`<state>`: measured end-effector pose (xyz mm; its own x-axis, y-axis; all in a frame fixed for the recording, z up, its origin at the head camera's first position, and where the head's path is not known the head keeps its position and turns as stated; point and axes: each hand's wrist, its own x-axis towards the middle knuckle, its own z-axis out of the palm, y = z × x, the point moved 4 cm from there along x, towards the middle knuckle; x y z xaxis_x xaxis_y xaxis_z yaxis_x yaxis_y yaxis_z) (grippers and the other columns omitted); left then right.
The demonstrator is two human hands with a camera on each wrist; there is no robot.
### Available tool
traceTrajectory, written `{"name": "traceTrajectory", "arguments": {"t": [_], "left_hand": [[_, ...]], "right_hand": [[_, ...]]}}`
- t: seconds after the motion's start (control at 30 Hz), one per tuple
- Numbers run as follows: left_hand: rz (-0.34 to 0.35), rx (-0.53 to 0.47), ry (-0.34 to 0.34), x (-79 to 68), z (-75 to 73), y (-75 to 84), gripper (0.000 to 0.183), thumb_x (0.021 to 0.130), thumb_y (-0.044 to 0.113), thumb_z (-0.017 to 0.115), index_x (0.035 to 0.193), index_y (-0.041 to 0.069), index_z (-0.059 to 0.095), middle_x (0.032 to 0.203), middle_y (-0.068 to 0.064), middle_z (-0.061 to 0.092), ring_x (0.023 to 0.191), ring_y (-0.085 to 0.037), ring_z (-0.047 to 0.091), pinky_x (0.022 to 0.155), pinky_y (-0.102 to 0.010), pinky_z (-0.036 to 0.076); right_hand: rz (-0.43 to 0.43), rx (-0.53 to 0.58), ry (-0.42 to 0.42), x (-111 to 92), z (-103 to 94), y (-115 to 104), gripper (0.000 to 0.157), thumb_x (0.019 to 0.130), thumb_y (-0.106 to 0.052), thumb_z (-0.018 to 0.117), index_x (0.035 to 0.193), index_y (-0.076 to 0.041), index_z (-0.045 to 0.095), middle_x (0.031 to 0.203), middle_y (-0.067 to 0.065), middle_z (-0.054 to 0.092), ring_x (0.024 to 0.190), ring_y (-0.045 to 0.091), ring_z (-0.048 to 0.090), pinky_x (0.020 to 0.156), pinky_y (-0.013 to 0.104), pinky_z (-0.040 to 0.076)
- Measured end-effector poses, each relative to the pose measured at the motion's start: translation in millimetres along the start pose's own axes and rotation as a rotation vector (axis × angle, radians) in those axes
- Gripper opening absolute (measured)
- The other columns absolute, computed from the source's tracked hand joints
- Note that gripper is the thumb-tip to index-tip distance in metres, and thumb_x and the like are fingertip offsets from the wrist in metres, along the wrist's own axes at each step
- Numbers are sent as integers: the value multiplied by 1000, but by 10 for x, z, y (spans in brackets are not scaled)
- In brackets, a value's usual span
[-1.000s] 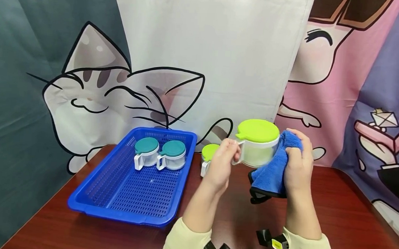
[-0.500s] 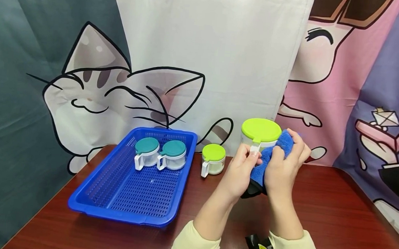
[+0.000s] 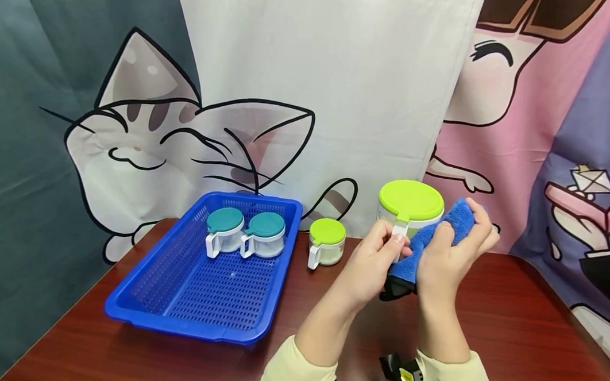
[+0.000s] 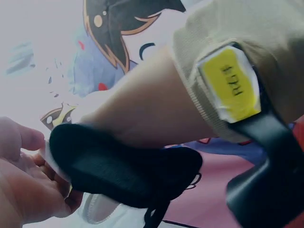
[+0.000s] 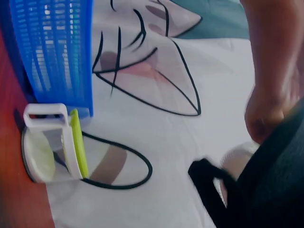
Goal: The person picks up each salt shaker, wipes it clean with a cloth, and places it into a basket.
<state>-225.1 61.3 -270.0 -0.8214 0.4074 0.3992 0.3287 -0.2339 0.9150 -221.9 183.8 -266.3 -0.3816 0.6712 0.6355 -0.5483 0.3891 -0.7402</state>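
Note:
In the head view my left hand (image 3: 371, 263) pinches the white handle (image 3: 400, 233) of a clear jar with a lime-green lid (image 3: 411, 199), held up above the table. The handle points toward me. My right hand (image 3: 451, 258) grips a blue cloth (image 3: 408, 268) with black edging against the jar's right side. The cloth and fingers cover much of the jar's body. In the left wrist view the cloth's dark side (image 4: 118, 164) hangs beside my left hand (image 4: 28, 175). The right wrist view has the left hand (image 5: 268, 114) behind the dark cloth (image 5: 280, 185).
A blue perforated basket (image 3: 138, 311) stands at the left of the brown table (image 3: 540, 335), holding two teal-lidded jars (image 3: 225, 232) (image 3: 264, 237). Right of it sits a smaller lime-lidded jar (image 3: 327, 240). A printed cartoon curtain (image 3: 367, 84) hangs behind.
The jar has turned, its handle swinging from the left side to face me. Both hands drew closer together, then shifted slightly right. The small lime-lidded jar is now uncovered.

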Motion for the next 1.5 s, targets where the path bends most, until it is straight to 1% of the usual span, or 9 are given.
{"name": "traceTrajectory", "arguments": {"t": [0.2,0.47,0.63,0.8,0.97,1.13,1.3,1.4,1.5], "left_hand": [[16,85,64,0,-30,-2,15,98,15,43,100,1,50,100,-11,59,95,-14,58,87,-24,40],[56,173,73,-23,-17,31,20,99,21,42,96,4,52,92,-7,63,89,-8,60,83,-23,44],[87,181,65,-30,18,49,20,99,20,42,96,3,52,92,-7,62,89,-8,61,83,-22,45],[106,186,101,-10,8,16,17,98,18,44,95,3,52,93,-7,61,89,-9,61,85,-22,44],[90,163,96,21,-22,-34,17,98,18,44,94,3,52,93,-7,60,88,-9,59,83,-23,44],[78,131,80,15,-20,-22,19,98,18,43,92,2,52,87,-8,61,85,-10,59,81,-23,44],[68,22,98,23,-48,11,21,98,13,42,88,-4,50,81,-10,55,76,-10,56,73,-22,45],[70,-63,89,33,-80,18,23,97,9,39,86,-9,47,80,-8,49,71,-9,51,71,-21,44],[69,-97,71,38,-114,25,23,97,8,38,85,-10,45,78,-5,46,69,-9,50,69,-20,43]], "right_hand": [[-77,-3,3,-109,56,-47,41,84,-3,43,125,-6,45,119,-7,32,113,10,34,90,25,32],[-83,53,21,12,-1,23,40,84,-4,43,124,-7,45,120,-5,33,108,13,37,83,25,34],[-75,52,70,45,-36,8,40,85,-5,43,124,-13,47,122,-3,34,112,14,36,86,25,34],[-124,38,52,-53,23,-56,41,83,-7,46,124,-7,46,122,-4,33,116,14,33,90,26,33],[-138,35,19,-99,57,-54,43,83,-5,47,125,-2,43,121,-6,31,114,13,33,86,25,35],[-131,53,32,-52,23,-41,42,83,-4,47,125,-1,43,120,-6,32,113,15,36,85,25,35],[-127,100,54,9,-4,-28,40,83,-4,44,122,-2,46,118,-5,36,106,14,41,82,24,35],[-94,140,56,39,-17,-1,38,83,-3,43,121,-5,48,117,-3,38,99,13,44,79,24,36],[-54,166,49,64,-32,22,38,84,-2,43,121,-9,49,115,-1,39,94,13,46,75,23,37]]}}
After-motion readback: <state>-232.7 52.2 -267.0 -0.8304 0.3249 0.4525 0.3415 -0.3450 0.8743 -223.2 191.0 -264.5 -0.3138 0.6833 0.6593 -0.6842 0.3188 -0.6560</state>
